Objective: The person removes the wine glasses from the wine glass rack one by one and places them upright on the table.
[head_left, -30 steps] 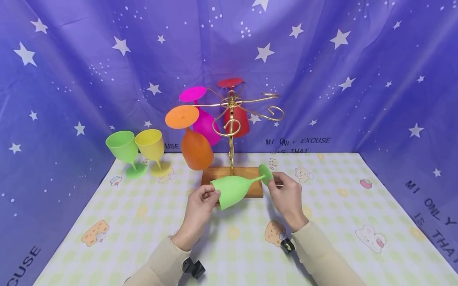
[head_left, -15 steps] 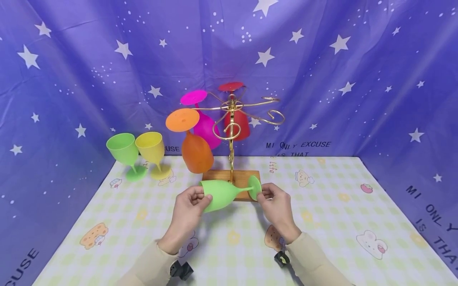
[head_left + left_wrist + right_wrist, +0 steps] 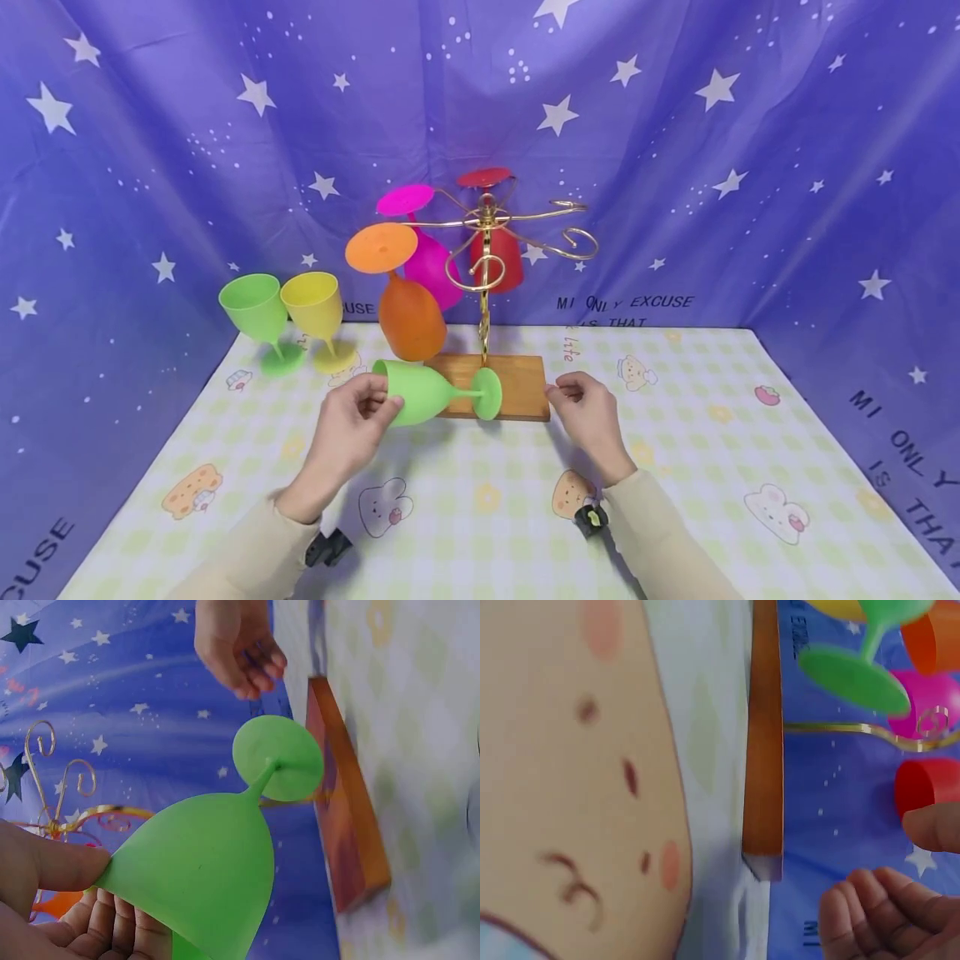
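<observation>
My left hand (image 3: 347, 429) pinches the rim of a light green plastic goblet (image 3: 423, 393). The goblet lies on its side in the air, its foot pointing right, in front of the rack's wooden base (image 3: 525, 385). In the left wrist view the thumb is outside the bowl (image 3: 202, 855) and the other fingers are at its mouth. My right hand (image 3: 588, 421) hovers by the base's right edge, holding nothing. Its thumb stands apart from loosely bent fingers (image 3: 870, 915) in the right wrist view.
A gold rack (image 3: 486, 250) with curled arms carries an orange goblet (image 3: 411, 317), a magenta goblet (image 3: 433, 271) and a red goblet (image 3: 498, 260), upside down. A second green goblet (image 3: 255, 308) and a yellow goblet (image 3: 313, 304) stand upright at left on the checked tablecloth (image 3: 675, 500).
The green goblet has moved left with my left hand. My right hand has let go of its foot and is now apart from it.
</observation>
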Demonstrator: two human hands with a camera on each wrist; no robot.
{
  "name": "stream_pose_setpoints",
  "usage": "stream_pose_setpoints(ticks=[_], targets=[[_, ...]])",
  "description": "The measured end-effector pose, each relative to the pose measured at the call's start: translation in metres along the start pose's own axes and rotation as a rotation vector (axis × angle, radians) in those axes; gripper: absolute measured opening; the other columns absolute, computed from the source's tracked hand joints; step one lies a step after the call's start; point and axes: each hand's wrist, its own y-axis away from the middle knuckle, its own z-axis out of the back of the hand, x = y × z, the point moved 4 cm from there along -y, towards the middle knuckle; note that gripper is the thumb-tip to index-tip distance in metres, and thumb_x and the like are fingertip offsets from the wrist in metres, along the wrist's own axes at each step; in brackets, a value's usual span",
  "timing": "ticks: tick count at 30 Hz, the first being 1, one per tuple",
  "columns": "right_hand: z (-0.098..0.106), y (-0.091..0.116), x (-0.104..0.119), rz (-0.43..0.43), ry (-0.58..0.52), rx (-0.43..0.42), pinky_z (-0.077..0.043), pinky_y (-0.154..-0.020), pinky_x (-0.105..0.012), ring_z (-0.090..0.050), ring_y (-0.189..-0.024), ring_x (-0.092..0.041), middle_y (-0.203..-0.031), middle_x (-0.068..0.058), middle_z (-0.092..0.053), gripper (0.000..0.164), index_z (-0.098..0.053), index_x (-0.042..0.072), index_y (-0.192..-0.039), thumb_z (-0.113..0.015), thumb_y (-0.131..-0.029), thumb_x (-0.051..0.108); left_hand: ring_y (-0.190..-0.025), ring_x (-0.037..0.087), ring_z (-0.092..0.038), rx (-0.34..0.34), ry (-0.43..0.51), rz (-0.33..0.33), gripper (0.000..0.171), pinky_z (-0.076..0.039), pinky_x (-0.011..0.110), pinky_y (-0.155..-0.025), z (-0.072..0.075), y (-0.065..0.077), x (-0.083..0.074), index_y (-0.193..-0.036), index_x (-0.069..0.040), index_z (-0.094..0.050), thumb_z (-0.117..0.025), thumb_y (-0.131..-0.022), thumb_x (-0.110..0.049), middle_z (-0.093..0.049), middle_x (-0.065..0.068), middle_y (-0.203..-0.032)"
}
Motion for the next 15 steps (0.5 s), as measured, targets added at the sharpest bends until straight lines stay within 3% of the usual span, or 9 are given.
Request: stream_pose_setpoints(ticks=[6,15], targets=[[-0.001,-0.012,-0.012,-0.127,0.038,0.083,-0.048,-0.076,-0.039,-0.06,-0.089,-0.025,-0.102,-0.013,-0.063,0.044,-0.06,0.0,-0.116,-0.064,-0.089,0.034,-0.066,0.014,-0.057,-0.034,-0.165,-0.111,0.009,-0.049,0.021,-0.062,0.025,-0.004,-0.005,-0.088,0.0,-0.068,-0.069,-0.08,0.003,-0.062,0.005,-0.075],[-0.009,-0.022,-0.022,-0.233,0.045,0.156,-0.046,-0.081,-0.039,-0.055,-0.094,-0.027,-0.107,-0.014,-0.059,0.053,-0.055,-0.003,-0.123,-0.064,-0.087,0.035,-0.063,0.014,-0.057,-0.069,-0.32,-0.223,0.01,-0.047,0.022,-0.059,0.055,-0.01,-0.011,-0.088,0.0,-0.066,-0.07,-0.08,0.004,-0.063,0.003,-0.073]])
